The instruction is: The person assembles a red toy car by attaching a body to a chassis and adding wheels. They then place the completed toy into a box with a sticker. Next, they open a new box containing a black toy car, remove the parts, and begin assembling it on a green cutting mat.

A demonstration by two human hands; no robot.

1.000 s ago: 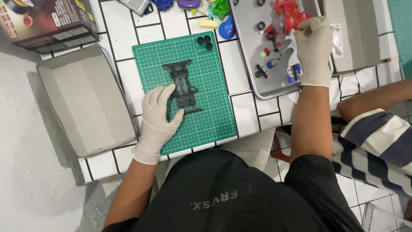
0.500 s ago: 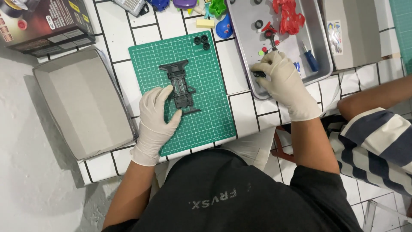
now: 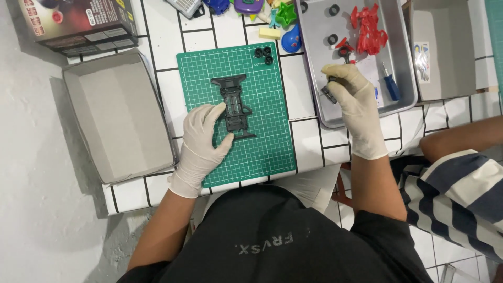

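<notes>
Two hands: both wore pale latex gloves and worked over the white tiled tabletop (image 3: 309,133).
Change: the right hand (image 3: 356,107) had drawn back from the far end of the grey metal tray (image 3: 314,78) to the tray's near edge, now carrying a small dark part (image 3: 329,94).
Meaning: a piece seemed picked out of the tray and on its way toward the chassis.
Right hand: fingers curled closed round the small dark part, pinching it above the tray's near-left corner.
Left hand (image 3: 201,144): half open, fingers spread, thumb and fingertips steadying the black plastic model-car chassis (image 3: 234,107).
Chassis: flat on the green gridded cutting mat (image 3: 262,147), left of the tray.
Also in tray: red plastic parts (image 3: 369,31), a blue-handled screwdriver (image 3: 390,86).
</notes>
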